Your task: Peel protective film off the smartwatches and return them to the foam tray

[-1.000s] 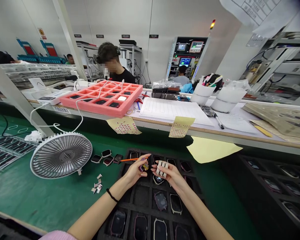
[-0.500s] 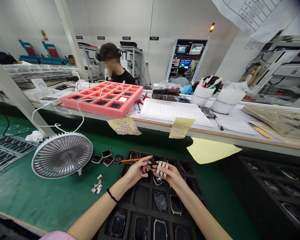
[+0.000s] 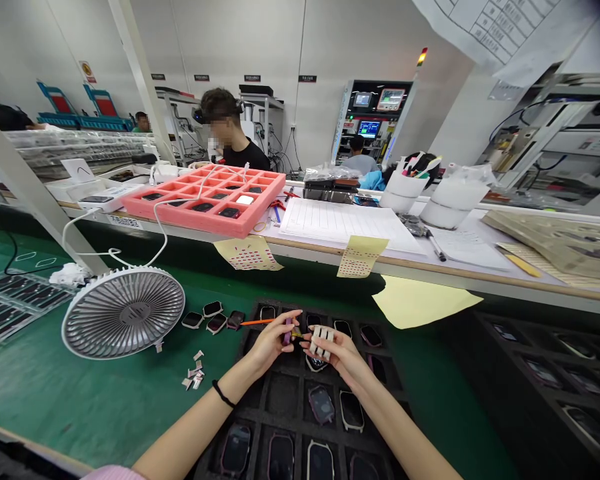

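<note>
Over the black foam tray (image 3: 281, 393), my two hands are close together. My left hand (image 3: 269, 347) is closed on a small purple-edged watch case (image 3: 288, 331), seen nearly edge-on. My right hand (image 3: 344, 357) is closed around a white piece with dark slots (image 3: 322, 342), and its fingertips reach toward the watch case. A thin yellowish strip (image 3: 297, 335) shows between the hands; I cannot tell which hand grips it. Beneath my right hand, a watch (image 3: 316, 364) is partly hidden in its compartment. Behind my left hand lies an orange stick (image 3: 256, 323), partly covered.
Left of the tray are loose watches (image 3: 213, 309), several small pale pieces (image 3: 195, 373) and a round fan (image 3: 130, 313). A shelf (image 3: 310, 243) crosses ahead, bearing a pink foam tray (image 3: 250, 223) and papers (image 3: 345, 223). A second dark tray (image 3: 530, 400) stands right. A co-worker (image 3: 235, 133) sits beyond.
My right hand has turned slightly and moved a little to the left with the white slotted piece. My left hand has barely shifted, still holding the watch case.
</note>
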{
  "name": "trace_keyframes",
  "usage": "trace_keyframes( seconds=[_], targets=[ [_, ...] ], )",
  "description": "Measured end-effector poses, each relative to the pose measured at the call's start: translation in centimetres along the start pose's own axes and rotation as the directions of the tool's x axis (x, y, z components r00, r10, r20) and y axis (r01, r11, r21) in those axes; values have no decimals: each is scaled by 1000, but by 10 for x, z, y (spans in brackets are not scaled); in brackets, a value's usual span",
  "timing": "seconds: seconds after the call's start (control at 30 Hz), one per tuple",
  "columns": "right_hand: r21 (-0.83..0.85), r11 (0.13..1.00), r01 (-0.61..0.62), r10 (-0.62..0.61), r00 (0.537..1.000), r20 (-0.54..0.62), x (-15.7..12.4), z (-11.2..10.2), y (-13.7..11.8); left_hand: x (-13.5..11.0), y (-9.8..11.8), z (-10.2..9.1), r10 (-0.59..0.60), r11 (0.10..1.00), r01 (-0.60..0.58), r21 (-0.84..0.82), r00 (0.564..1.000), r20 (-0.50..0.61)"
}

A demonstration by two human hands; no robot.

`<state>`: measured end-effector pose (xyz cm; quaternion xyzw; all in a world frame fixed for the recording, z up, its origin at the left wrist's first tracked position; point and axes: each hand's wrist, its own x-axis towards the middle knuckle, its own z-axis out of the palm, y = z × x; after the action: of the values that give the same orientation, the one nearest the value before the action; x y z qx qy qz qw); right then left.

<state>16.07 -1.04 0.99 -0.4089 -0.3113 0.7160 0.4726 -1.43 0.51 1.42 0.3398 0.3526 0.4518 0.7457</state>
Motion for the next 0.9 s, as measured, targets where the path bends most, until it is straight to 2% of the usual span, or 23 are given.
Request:
trace_keyframes(
  seconds=[0.27, 0.6, 0.9],
  targets=[
    [-27, 1000, -2, 2, 1000, -5, -2, 1, 2, 0, -1, 0, 33, 999, -34, -21, 999, -9],
    [-39, 999, 23, -24, 1000, -10, 1, -2, 2, -3, 0, 1, 64, 991, -59, -119, 997, 44],
    [-18, 1000, 12, -12, 999, -48, 2, -1, -2, -2, -2, 0, 113, 992, -113, -53, 994, -4]
  ],
)
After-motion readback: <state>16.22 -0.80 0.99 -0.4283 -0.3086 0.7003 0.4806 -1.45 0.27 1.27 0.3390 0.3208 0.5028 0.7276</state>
